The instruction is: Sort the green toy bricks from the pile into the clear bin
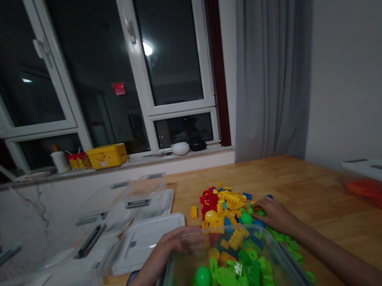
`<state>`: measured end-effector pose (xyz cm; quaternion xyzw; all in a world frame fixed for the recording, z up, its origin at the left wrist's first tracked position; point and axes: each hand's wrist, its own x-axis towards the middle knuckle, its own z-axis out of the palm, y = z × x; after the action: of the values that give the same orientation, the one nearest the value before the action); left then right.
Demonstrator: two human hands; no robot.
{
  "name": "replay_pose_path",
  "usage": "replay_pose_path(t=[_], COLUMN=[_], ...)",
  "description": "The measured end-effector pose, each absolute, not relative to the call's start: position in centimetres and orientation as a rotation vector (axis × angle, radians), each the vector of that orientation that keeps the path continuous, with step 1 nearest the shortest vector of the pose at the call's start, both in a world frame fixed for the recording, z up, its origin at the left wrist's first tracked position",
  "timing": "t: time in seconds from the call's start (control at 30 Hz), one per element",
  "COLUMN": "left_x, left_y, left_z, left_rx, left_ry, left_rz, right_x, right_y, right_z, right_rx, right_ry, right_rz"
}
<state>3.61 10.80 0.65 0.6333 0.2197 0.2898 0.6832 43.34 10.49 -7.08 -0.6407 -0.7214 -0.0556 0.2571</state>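
My right hand (274, 214) rests fingers-down on the brick pile (223, 206) at mid-table, just beyond the clear bin (286, 263) at the near edge; whether it pinches a brick I cannot tell. My left hand (179, 245) clasps the bin's far-left rim. The pile lies rightward, nearer the right hand.

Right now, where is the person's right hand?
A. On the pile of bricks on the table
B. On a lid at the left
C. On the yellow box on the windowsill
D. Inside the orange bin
A: the right hand rests on the pile of bricks beyond the clear bin, while the left hand is at the bin's far rim.
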Motion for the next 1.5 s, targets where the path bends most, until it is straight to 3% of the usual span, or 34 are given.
replay_pose_path(t=[0.53,0.9,1.1,1.5], left_x=[3.6,3.7,3.6,3.6], left_y=[10.3,9.9,9.9,9.7], left_z=[1.2,1.6,1.5,1.8], left_rx=[1.526,1.493,1.531,1.52], left_ry=[0.579,0.524,0.523,0.525], left_rz=[0.699,0.681,0.701,0.702], right_x=[43.2,42.6,40.5,35.9], right_y=[10.2,9.0,8.3,5.3], right_z=[-6.5,-3.3,-1.8,0.2], right_rx=[-1.714,-1.621,-1.492,-1.083], right_ry=[-1.903,-1.7,-1.583,-1.518], right_rz=[-0.123,-0.028,0.161,0.865])
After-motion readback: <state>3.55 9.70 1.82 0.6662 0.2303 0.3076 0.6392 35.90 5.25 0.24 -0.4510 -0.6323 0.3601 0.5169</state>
